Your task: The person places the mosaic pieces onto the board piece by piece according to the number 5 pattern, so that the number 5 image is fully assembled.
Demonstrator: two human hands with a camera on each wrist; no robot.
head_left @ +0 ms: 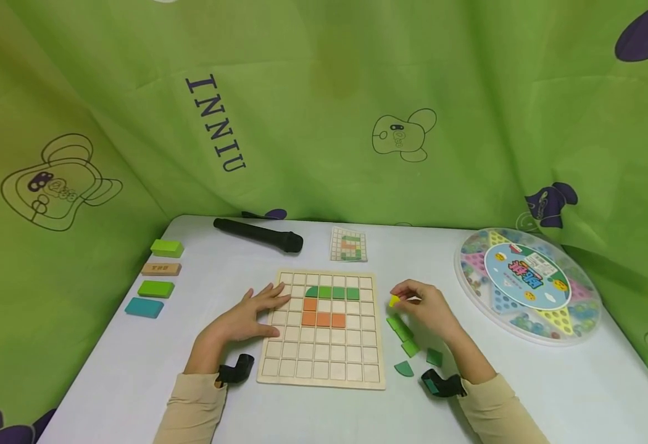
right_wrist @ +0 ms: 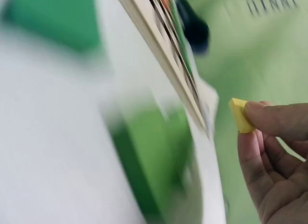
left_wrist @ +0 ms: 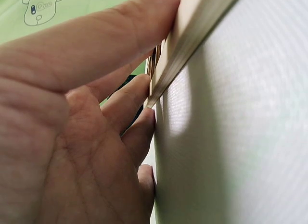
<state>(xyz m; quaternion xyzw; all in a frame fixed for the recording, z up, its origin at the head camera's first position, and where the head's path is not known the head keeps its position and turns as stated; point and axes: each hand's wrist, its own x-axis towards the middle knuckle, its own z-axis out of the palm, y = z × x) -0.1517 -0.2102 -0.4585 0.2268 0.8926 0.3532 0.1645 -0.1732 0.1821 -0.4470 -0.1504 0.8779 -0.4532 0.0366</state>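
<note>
Two hands at a gridded board, one pinching a yellow piece

The left hand [head_left: 243,317] lies spread along the left side of the wooden board [head_left: 322,351], its thumb against the edge. The right hand [head_left: 426,308] stands well apart from it, thumb and finger pinching a small yellow piece [head_left: 394,300] just beyond the board's right edge.

On the board, four green pieces [head_left: 339,293] form a row, the leftmost with a rounded corner; below them, four orange pieces [head_left: 323,319] make an L. Beside the board on the white worktop [head_left: 302,419] lie light green pieces [head_left: 400,329], a dark green quarter-circle [head_left: 404,369] and a dark green square [head_left: 434,357]. Past the far edge are a pattern card [head_left: 348,245] and a black microphone [head_left: 257,235]. Four blocks [head_left: 155,288] line the left; a round game case [head_left: 526,290] sits at right.
</note>
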